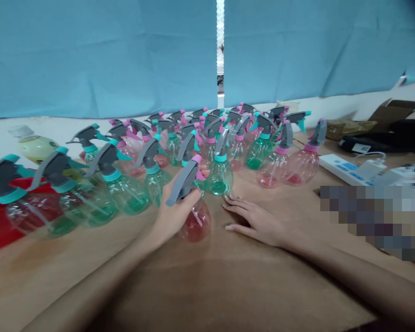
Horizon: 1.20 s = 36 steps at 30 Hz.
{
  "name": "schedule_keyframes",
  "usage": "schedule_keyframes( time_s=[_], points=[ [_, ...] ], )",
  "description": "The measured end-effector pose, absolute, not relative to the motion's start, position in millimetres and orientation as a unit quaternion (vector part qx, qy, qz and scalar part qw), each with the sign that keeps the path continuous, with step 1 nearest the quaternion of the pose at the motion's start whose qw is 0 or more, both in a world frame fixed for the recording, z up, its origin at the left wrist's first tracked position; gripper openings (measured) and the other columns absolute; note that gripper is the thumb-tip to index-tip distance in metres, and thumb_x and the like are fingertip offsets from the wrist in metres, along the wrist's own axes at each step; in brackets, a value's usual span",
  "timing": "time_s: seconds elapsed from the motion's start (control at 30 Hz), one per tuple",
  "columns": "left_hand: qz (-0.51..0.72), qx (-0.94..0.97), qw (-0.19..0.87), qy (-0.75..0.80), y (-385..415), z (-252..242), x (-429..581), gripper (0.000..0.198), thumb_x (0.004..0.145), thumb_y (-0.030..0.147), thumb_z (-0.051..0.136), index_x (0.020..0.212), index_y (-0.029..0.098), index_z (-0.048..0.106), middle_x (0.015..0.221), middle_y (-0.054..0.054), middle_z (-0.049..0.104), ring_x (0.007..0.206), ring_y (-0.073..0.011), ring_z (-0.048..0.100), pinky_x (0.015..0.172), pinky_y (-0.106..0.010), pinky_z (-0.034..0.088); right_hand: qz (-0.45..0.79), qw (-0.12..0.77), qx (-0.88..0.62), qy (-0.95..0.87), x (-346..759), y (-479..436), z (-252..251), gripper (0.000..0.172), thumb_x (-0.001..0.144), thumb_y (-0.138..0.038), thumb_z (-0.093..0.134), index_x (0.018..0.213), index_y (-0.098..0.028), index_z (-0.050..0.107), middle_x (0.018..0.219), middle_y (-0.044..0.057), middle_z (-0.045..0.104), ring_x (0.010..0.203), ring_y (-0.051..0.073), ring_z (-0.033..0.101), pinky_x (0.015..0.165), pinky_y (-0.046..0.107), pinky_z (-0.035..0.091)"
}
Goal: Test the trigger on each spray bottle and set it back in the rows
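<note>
My left hand (pixel 174 210) is closed round the neck of a pink spray bottle (pixel 195 223) with a grey trigger head and pink nozzle; the bottle stands on the brown table (pixel 207 286). My right hand (pixel 254 217) lies flat on the table just right of that bottle, fingers stretched out, holding nothing. Right behind both hands stands a green spray bottle (pixel 220 177) with a teal collar, the nearest of several green and pink spray bottles crowded across the table's far half.
A white power strip (pixel 349 168) lies at the right, with dark items and cardboard behind it. A yellowish bottle (pixel 34 145) lies at the far left by a red sheet (pixel 0 221). A blue curtain hangs behind the table.
</note>
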State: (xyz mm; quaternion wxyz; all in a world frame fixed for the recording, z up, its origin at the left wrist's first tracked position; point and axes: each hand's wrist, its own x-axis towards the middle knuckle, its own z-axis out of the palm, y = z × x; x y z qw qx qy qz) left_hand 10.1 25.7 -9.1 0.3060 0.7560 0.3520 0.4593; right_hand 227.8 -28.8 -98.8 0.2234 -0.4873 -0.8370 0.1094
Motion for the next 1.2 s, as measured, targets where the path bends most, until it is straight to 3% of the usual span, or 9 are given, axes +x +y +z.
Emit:
schedule_keyframes(
  time_s=[0.17,0.33,0.6,0.83,1.2],
  points=[
    [0.457,0.755,0.300,0.362,26.3,-9.8,9.8,0.024,0.074,0.019,0.052,0.094,0.024,0.063,0.065,0.004,0.057,0.055,-0.0119,0.050,0.052,-0.024,0.041,0.107,0.217,-0.490,-0.837,228.0,-28.8,-98.9,0.063,0.089,-0.058,0.044,0.133,-0.014,0.049,0.141,0.015,0.046,0.134,0.026,0.038,0.111,0.046,0.031],
    [0.459,0.758,0.303,0.351,26.6,-7.4,10.1,0.018,0.073,0.020,0.053,0.086,0.023,0.064,0.071,0.001,0.061,0.062,-0.0144,0.056,0.057,-0.026,0.046,0.117,0.223,-0.490,-0.835,228.6,-28.8,-99.2,0.062,0.088,-0.058,0.045,0.135,-0.017,0.048,0.142,0.013,0.045,0.134,0.027,0.038,0.111,0.047,0.030],
    [0.454,0.759,0.302,0.355,27.9,-9.3,9.7,0.027,0.074,0.021,0.052,0.097,0.024,0.066,0.072,-0.001,0.064,0.070,-0.0184,0.060,0.061,-0.029,0.049,0.114,0.229,-0.482,-0.838,228.9,-27.5,-101.7,0.060,0.089,-0.057,0.045,0.136,-0.019,0.047,0.142,0.011,0.046,0.134,0.026,0.037,0.111,0.048,0.029],
    [0.450,0.742,0.316,0.384,27.1,-10.8,5.8,0.011,0.074,0.022,0.056,0.080,0.022,0.066,0.071,0.001,0.065,0.070,-0.0167,0.060,0.064,-0.028,0.048,0.114,0.216,-0.490,-0.837,228.3,-27.3,-101.8,0.064,0.088,-0.058,0.045,0.134,-0.013,0.049,0.141,0.014,0.047,0.135,0.025,0.036,0.112,0.045,0.029],
    [0.437,0.736,0.348,0.382,25.3,-5.3,4.1,0.014,0.072,0.017,0.055,0.080,0.021,0.066,0.069,0.001,0.064,0.062,-0.0140,0.055,0.057,-0.026,0.045,0.123,0.233,-0.480,-0.837,230.3,-26.2,-105.8,0.060,0.088,-0.057,0.047,0.136,-0.020,0.046,0.142,0.011,0.046,0.134,0.026,0.037,0.111,0.049,0.030]
  ],
)
